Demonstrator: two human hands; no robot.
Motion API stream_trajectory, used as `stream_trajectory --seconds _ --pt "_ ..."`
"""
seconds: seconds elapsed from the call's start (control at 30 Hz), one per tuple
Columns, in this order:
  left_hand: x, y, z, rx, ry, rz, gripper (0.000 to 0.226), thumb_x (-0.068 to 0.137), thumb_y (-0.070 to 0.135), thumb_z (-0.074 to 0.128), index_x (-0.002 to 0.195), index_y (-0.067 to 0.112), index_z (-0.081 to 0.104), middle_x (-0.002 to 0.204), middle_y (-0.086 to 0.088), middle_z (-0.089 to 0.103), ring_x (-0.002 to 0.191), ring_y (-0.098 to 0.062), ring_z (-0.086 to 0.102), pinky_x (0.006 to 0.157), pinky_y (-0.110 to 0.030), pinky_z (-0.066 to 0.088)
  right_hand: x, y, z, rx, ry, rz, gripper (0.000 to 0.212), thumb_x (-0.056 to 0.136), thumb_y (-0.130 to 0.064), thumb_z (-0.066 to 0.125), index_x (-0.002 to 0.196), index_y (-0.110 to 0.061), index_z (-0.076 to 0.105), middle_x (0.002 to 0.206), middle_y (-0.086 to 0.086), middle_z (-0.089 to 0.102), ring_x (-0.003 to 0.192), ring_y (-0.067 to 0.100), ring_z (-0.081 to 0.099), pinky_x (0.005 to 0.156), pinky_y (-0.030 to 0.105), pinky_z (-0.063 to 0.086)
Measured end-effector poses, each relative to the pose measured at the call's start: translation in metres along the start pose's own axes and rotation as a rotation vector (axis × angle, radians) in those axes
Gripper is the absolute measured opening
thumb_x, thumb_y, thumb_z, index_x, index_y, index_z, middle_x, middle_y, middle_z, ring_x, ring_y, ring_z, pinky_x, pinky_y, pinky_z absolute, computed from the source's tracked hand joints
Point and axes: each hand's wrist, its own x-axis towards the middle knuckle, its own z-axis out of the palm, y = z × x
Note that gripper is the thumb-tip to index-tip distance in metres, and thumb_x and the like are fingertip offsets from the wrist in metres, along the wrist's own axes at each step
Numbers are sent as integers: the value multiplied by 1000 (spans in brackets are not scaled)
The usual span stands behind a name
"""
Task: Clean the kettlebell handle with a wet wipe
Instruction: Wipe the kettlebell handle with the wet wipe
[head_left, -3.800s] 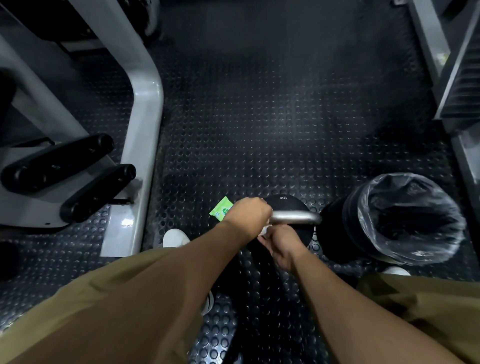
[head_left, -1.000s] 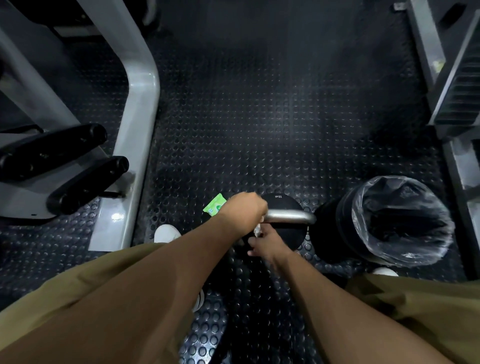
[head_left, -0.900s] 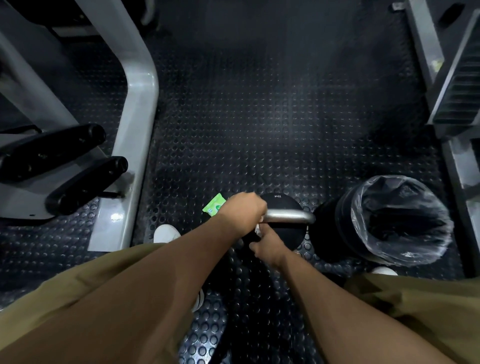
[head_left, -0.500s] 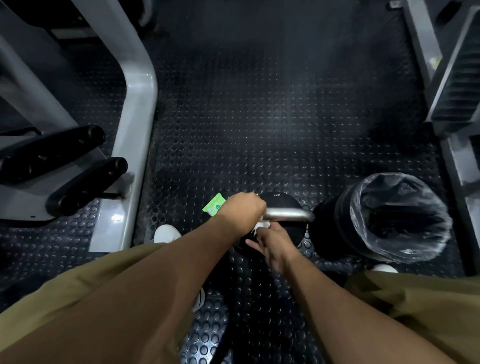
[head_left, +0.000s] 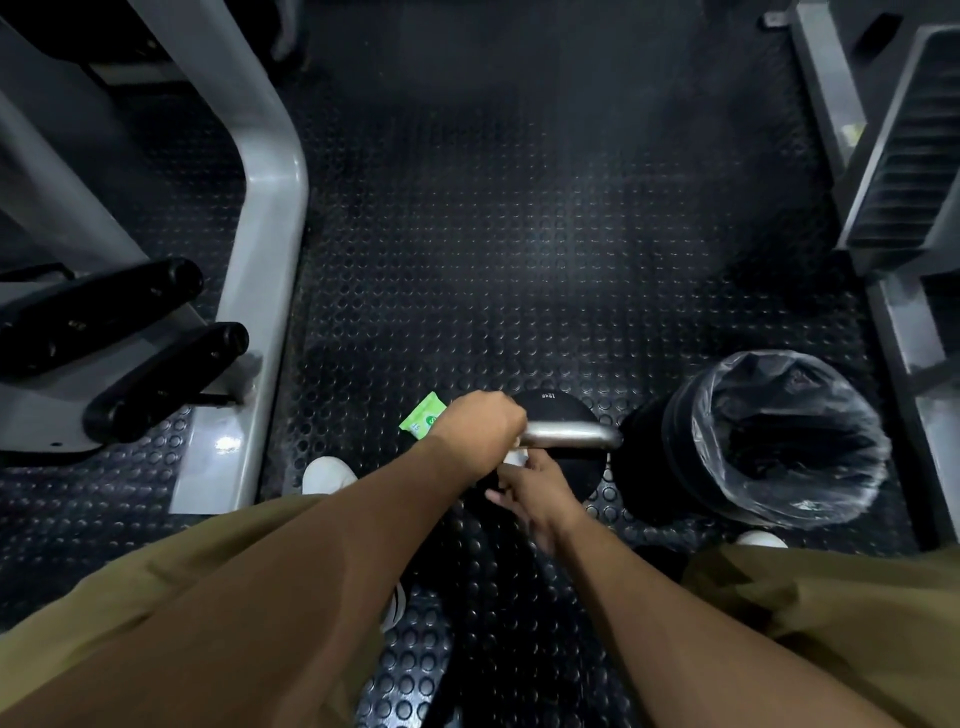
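A black kettlebell (head_left: 558, 410) with a silver handle (head_left: 571, 435) stands on the studded rubber floor between my knees. My left hand (head_left: 480, 431) grips the left end of the handle from above. Just below it, my right hand (head_left: 535, 486) pinches a white wet wipe (head_left: 515, 457) against the underside of the handle's left side. Most of the wipe is hidden by my fingers. A green wipe packet (head_left: 422, 420) lies on the floor to the left of the kettlebell, partly behind my left hand.
A black bin with a clear liner (head_left: 774, 441) stands right of the kettlebell, nearly touching it. A grey machine frame (head_left: 265, 249) with black padded rollers (head_left: 166, 374) is at left. Metal equipment (head_left: 904, 156) lines the right. My white shoes (head_left: 327, 475) flank the kettlebell.
My right hand has shifted slightly up and down under the handle with the wipe. My left hand has kept its grip on the handle. The kettlebell has stayed in place.
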Motion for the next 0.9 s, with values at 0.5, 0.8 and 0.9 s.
stream_trajectory --seconds 0.5,0.8,0.9 --pt "3 -3 6 -31 3 14 18 95 26 60 103 16 73 99 -7 68 87 -32 69 65 -35 44 -1 -2 0 -59 -35 32 31 87 6 52 108 -16 59 80 1 55 67 9 51 94 44 59" --pt "2 -4 7 -26 -6 -3 13 92 20 63 100 20 73 94 -4 68 82 -30 70 64 -37 50 11 -4 -5 -304 -9 3 14 85 1 59 96 -8 60 79 7 54 62 12 49 67 31 55" --pt "3 -4 8 -27 -21 -7 11 91 23 67 99 20 73 91 -4 67 81 -29 69 66 -37 53 10 -5 -4 -594 -61 -59 22 80 -2 64 98 -13 60 77 4 62 61 12 55 55 24 45"
